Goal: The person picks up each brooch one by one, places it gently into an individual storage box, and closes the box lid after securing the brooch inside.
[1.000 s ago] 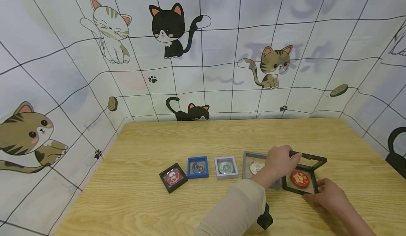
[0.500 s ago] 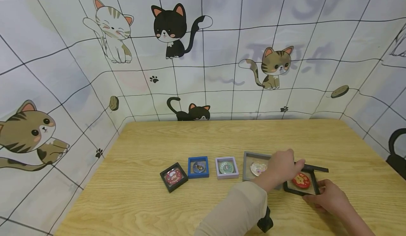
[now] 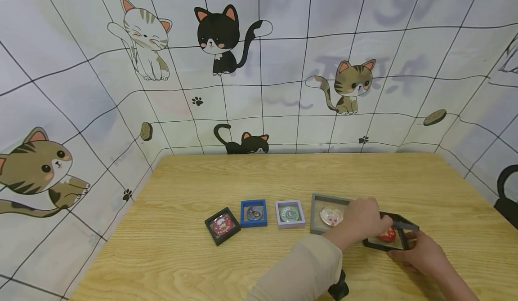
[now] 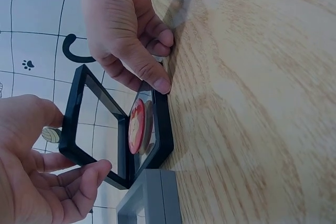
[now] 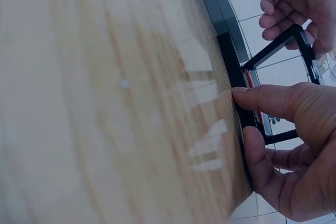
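Note:
A black hinged display frame (image 3: 386,249) lies tilted open on the table at the right, with a red round badge (image 4: 136,127) on the clear film of its lower half. My left hand (image 3: 360,222) grips the raised lid (image 4: 79,114) by its edge, thumb and fingers on either side. At the near right corner, my right hand (image 3: 425,252) pinches the lower half against the table. In the right wrist view, the right thumb (image 5: 265,99) lies on the black rim. Part of the badge is hidden behind the lid in the head view.
Left of the black frame, a grey frame (image 3: 317,231) with a pale badge touches or nearly touches it. Further left stand a lilac frame (image 3: 290,224), a blue frame (image 3: 253,223) and a small black frame (image 3: 218,241), each holding a badge. A cat-print curtain (image 3: 283,67) surrounds the wooden table (image 3: 259,175).
My left hand has swung the lid of the black frame down towards the lower half, covering more of the red badge. The right hand has stayed at the corner.

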The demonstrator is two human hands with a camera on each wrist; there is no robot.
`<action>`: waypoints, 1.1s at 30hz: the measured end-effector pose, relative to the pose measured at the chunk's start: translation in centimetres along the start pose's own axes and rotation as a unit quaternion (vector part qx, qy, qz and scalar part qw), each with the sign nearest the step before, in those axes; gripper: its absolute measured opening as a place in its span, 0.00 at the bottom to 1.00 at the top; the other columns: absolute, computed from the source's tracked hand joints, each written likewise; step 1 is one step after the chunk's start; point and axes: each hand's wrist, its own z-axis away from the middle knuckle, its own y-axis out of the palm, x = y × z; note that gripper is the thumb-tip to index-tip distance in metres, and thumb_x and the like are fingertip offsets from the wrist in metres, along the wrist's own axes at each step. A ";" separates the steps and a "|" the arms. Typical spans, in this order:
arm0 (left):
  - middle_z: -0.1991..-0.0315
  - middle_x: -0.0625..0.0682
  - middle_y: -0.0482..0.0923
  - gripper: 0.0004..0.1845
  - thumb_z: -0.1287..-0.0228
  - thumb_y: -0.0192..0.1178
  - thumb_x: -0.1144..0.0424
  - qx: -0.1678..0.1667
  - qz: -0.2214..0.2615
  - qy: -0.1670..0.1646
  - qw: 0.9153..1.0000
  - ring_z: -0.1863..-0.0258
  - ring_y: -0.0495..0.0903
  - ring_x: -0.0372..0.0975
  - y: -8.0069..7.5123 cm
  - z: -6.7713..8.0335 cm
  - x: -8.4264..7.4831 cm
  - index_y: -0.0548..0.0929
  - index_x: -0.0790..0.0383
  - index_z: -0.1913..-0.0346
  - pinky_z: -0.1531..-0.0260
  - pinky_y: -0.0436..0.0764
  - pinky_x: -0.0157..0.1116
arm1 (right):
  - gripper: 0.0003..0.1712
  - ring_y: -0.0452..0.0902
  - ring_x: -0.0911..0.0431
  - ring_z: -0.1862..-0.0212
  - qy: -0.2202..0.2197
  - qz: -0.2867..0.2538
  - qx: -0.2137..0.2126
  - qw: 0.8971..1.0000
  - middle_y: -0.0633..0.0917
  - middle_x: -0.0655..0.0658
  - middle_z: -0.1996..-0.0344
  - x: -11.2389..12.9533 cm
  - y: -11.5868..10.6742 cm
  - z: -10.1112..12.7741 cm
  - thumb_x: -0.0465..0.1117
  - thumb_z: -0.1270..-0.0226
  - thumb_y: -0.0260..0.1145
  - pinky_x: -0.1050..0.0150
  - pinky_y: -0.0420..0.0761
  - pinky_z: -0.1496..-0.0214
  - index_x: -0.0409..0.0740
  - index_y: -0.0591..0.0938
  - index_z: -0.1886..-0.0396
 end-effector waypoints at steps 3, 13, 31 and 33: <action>0.94 0.43 0.57 0.18 0.42 0.52 0.48 0.004 -0.016 0.009 1.000 0.94 0.56 0.33 0.1 0.0 -0.1 0.66 0.53 0.83 0.93 0.58 0.29 | 0.53 0.79 0.54 0.79 -0.003 0.005 -0.005 1.000 0.79 0.42 0.76 -0.1 0.0 0.0 0.50 0.60 0.75 0.61 0.78 0.75 0.15 0.58 0.49; 0.94 0.41 0.56 0.23 0.43 0.53 0.48 0.002 -0.068 0.041 0.997 0.95 0.52 0.32 0.9 0.1 -0.3 0.62 0.52 0.91 0.94 0.56 0.28 | 0.46 0.79 0.54 0.80 0.005 -0.004 -0.016 1.000 0.76 0.45 0.82 -0.7 0.0 0.2 0.53 0.64 0.76 0.62 0.77 0.76 0.22 0.64 0.58; 0.80 0.38 0.71 0.18 0.49 0.54 0.33 0.050 -0.185 -0.033 0.981 0.84 0.68 0.31 3.3 0.3 -1.6 0.80 0.42 0.69 0.89 0.68 0.32 | 0.47 0.78 0.55 0.75 0.004 -0.026 -0.013 1.000 0.79 0.43 0.75 -0.2 0.1 0.2 0.47 0.60 0.76 0.61 0.79 0.73 0.20 0.60 0.53; 0.79 0.38 0.72 0.20 0.51 0.53 0.31 0.052 -0.193 -0.051 0.979 0.83 0.69 0.31 3.4 0.2 -1.7 0.80 0.40 0.68 0.87 0.69 0.33 | 0.47 0.78 0.55 0.75 0.006 -0.026 -0.013 1.000 0.78 0.42 0.74 -0.2 0.1 0.1 0.47 0.60 0.76 0.61 0.79 0.73 0.20 0.59 0.53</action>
